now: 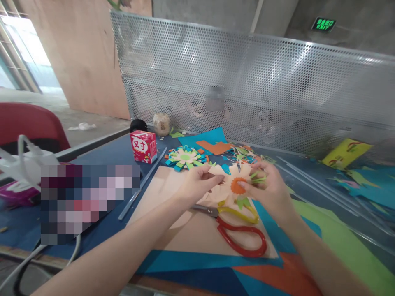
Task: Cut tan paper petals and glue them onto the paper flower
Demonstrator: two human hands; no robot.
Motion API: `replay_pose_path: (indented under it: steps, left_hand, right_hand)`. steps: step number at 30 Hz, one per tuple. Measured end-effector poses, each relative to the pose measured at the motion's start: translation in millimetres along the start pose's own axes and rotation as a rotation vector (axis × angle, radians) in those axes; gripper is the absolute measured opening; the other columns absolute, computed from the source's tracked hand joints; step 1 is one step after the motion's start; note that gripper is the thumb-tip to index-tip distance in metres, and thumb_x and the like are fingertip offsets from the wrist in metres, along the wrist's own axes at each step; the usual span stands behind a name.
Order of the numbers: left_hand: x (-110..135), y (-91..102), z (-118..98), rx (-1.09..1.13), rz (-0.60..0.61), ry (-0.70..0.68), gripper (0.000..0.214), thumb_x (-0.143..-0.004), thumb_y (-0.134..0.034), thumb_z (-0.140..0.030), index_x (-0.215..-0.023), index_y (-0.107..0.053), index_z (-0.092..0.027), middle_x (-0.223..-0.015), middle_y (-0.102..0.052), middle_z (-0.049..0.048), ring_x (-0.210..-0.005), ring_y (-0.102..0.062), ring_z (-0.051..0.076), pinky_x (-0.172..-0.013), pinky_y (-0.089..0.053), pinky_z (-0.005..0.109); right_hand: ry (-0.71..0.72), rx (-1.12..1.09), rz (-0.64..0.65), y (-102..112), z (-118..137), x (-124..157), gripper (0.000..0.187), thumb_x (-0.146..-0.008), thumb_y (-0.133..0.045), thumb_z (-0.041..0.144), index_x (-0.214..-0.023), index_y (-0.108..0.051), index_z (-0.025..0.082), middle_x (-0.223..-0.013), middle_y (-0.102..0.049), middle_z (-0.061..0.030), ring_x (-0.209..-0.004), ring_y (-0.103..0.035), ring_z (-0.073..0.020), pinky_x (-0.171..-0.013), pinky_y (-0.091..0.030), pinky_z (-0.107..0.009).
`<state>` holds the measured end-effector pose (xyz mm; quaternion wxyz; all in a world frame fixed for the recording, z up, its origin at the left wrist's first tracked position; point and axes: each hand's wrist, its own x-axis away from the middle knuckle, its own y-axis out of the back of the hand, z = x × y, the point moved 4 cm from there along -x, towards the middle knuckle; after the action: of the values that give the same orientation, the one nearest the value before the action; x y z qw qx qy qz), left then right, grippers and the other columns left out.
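Between my two hands is a cream paper flower (228, 179) with an orange scalloped centre (238, 186) and green strips at its right side. My left hand (200, 181) pinches a petal on its left. My right hand (268, 187) grips it from the right, thumb against the orange centre. Below the flower lies a pair of scissors (212, 211) with one red and one yellow handle, resting on a cream paper sheet (173, 242). Just behind my hands sits a layered paper flower (185, 157) in blue, green and cream.
A red drink carton (143, 146) and a jar (161, 124) stand at the back left. Paper scraps (243, 154) lie behind my hands. Clear plastic strips (321, 187), blue sheets and a yellow packet (347, 153) are on the right. A perforated metal screen (247, 82) borders the table.
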<state>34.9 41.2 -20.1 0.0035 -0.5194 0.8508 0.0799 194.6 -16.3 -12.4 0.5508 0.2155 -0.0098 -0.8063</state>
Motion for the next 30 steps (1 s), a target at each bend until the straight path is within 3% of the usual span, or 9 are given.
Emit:
replay_pose_path:
  steps: [6,13,18,30]
  left_hand:
    - [0.5,-0.5,0.5,0.060,0.014,0.002,0.011,-0.068,-0.060,-0.025,-0.065,-0.060,-0.014,-0.066,-0.063,0.0002,-0.047,-0.047,0.005,-0.046,-0.038,0.018]
    - [-0.9,-4.2,5.6,0.197,0.047,0.019,0.013,-0.066,-0.061,-0.027,-0.065,-0.059,-0.013,-0.070,-0.062,0.0040,-0.061,-0.054,0.010,-0.049,-0.040,0.020]
    - [1.3,-5.0,4.3,0.223,0.029,0.053,0.010,-0.063,-0.062,-0.025,-0.066,-0.058,-0.016,-0.069,-0.060,0.0021,-0.062,-0.053,0.010,-0.050,-0.041,0.019]
    - [1.3,-8.6,6.5,0.310,0.111,0.061,0.014,-0.062,-0.064,-0.026,-0.073,-0.060,-0.017,-0.072,-0.058,0.0008,-0.062,-0.050,0.008,-0.052,-0.039,0.018]
  right_hand:
    - [0.020,0.022,-0.016,0.4,1.2,-0.6,0.044,-0.057,-0.071,0.030,-0.088,-0.040,0.025,-0.071,-0.055,0.0025,-0.062,-0.061,-0.0170,-0.055,-0.052,-0.030]
    - [0.026,0.036,-0.031,0.6,2.2,1.4,0.044,-0.057,-0.071,0.031,-0.087,-0.039,0.025,-0.072,-0.055,0.0019,-0.064,-0.062,-0.0176,-0.057,-0.053,-0.030]
    - [0.038,0.028,-0.020,0.1,2.5,1.8,0.044,-0.058,-0.071,0.030,-0.088,-0.039,0.025,-0.072,-0.055,0.0024,-0.064,-0.062,-0.0166,-0.057,-0.053,-0.029]
    - [0.042,0.030,-0.013,0.8,1.1,1.8,0.044,-0.058,-0.071,0.028,-0.089,-0.040,0.025,-0.076,-0.055,0.0009,-0.066,-0.061,-0.0173,-0.060,-0.053,-0.032]
